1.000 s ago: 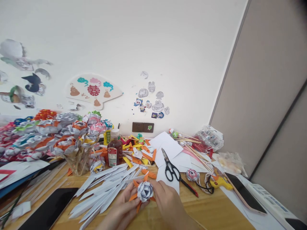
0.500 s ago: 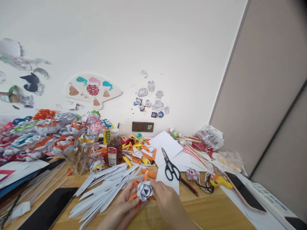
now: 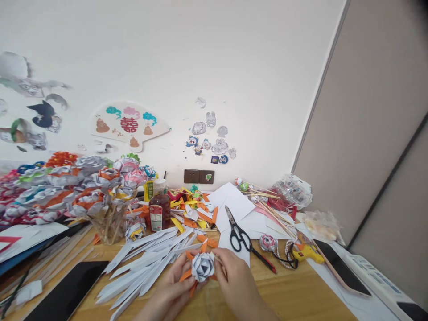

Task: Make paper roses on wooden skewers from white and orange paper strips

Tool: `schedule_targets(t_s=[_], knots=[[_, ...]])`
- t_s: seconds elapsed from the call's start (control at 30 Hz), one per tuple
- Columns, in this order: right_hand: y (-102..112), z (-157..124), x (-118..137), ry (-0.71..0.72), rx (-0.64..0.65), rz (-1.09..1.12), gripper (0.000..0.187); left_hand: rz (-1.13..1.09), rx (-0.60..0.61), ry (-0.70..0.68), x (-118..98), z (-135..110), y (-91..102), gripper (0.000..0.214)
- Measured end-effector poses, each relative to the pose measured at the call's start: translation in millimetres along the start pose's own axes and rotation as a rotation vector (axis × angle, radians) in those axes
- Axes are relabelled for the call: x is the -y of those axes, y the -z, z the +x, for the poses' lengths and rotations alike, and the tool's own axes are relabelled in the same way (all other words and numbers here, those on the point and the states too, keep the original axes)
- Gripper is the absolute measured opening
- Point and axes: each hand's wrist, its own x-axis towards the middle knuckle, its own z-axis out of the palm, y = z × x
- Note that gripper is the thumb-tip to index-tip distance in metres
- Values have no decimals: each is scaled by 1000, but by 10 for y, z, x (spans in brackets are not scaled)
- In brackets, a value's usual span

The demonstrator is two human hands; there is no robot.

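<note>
Left hand wraps the white paper flower from the left and below, thumb on its near side; right hand has thumb and index pinched narrow on its right edge, the exact fold between the tips hidden. Flower sits between both hands, over the wooden table, orange paper points sticking out around it; its underside is covered by fingers. Both forearms run out of the bottom edge. Left of the fingers: loose white folded strips, then a black-screened phone, cut off below. Right and beyond the fingertips: black-handled scissors on white paper, a red-and-black pen, a small pink-white flower, a yellow glue gun with a label too small to read. Farther right, a second phone and a white device, the latter cut off. Beyond the left fingers, a bottle with red-and-white label, print illegible; behind it a yellow pack with Chinese characters, partly blocked, not surely readable. Farthest, on the wall, a fan-shaped board reads 囍 in red.
</note>
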Motion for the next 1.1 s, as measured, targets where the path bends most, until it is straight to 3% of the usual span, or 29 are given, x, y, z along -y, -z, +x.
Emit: schedule_targets(t_s=[0.23, 0.47, 0.83, 1.1], knots=[[35, 50, -36, -63, -94, -53, 18, 10, -7, -19, 55, 12, 27, 40], [10, 22, -17, -126, -46, -48, 17, 25, -23, -13, 27, -10, -5, 38], [59, 77, 67, -378, 83, 226, 12, 63, -2, -5, 111, 17, 100, 37], [60, 73, 113, -397, 118, 203, 18, 65, 16, -8, 140, 50, 150, 37]])
